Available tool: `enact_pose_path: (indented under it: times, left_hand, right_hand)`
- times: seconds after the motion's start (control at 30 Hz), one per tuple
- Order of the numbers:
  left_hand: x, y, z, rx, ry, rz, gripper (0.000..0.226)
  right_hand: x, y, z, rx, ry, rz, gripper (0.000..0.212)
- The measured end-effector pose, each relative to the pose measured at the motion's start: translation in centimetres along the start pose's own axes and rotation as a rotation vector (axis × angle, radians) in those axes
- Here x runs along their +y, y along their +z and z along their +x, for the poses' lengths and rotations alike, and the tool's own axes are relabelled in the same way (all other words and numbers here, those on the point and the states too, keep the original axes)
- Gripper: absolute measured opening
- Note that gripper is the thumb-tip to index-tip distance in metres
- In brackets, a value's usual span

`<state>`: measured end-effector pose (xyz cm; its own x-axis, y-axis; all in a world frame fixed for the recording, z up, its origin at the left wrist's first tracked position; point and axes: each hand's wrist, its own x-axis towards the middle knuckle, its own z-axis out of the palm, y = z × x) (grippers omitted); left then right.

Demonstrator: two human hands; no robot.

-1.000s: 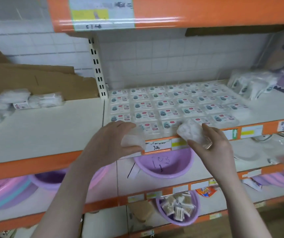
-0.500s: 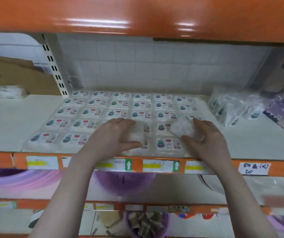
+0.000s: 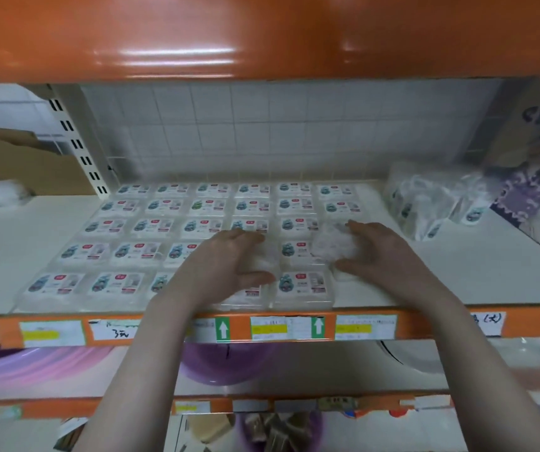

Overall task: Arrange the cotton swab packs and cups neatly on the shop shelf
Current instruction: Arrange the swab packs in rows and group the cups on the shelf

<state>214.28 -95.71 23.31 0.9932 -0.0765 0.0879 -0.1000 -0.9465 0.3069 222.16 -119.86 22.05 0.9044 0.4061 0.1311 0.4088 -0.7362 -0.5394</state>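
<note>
Two hands over shelf [image 3: 425, 282] grid, left hand [image 3: 226, 265] and right hand [image 3: 383, 252] each gripping cotton swab pack [image 3: 330, 244], mid-frame.

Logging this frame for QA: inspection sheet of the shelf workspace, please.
Surface: white shelf with orange front edge.
Job's things: grid of cotton swab packs lying flat in rows; each hand holds one more pack above the grid.
Clutter: loose clear bags at right; purple printed package beyond.
Grippers: left hand and right hand each grip a pack.
Cables: nothing seen.
Surroundings: price labels on the edge, purple basins below, cardboard at left.
</note>
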Motion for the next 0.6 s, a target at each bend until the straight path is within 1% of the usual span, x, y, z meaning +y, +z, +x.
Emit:
enact_pose_path:
  times: [0.07,0.13,0.23,0.33,0.43,0.5,0.6]
  left_hand:
    - [0.0,0.0,0.1,-0.004,-0.006,0.0,0.072]
    - [0.0,0.0,0.3,-0.008,-0.005,0.003,0.074]
    - [-0.2,0.0,0.3,-0.012,0.0,-0.006,0.074]
    - [-0.3,0.0,0.2,-0.014,0.005,-0.003,0.074]
    - [-0.3,0.0,0.2,-0.017,0.004,-0.01,0.075]
    - [-0.3,0.0,0.1,-0.014,0.006,-0.01,0.075]
    - [-0.3,-0.2,0.1,-0.002,0.014,-0.012,0.075]
  right_hand:
    - [-0.3,-0.7,0.2,-0.042,0.022,0.033,0.065]
    - [-0.5,-1.3,0.6,-0.065,0.039,-0.001,0.055]
    - [-0.6,-1.8,1.2,-0.136,0.052,-0.121,0.056]
    - [-0.9,-2.1,1.8,-0.151,0.056,-0.158,0.055]
    - [-1.2,-2.4,2.4,-0.105,0.021,-0.087,0.049]
    - [-1.4,-2.8,2.9,-0.034,-0.029,-0.039,0.046]
    - [-1.1,-3.0,3.6,0.083,-0.145,-0.105,0.041]
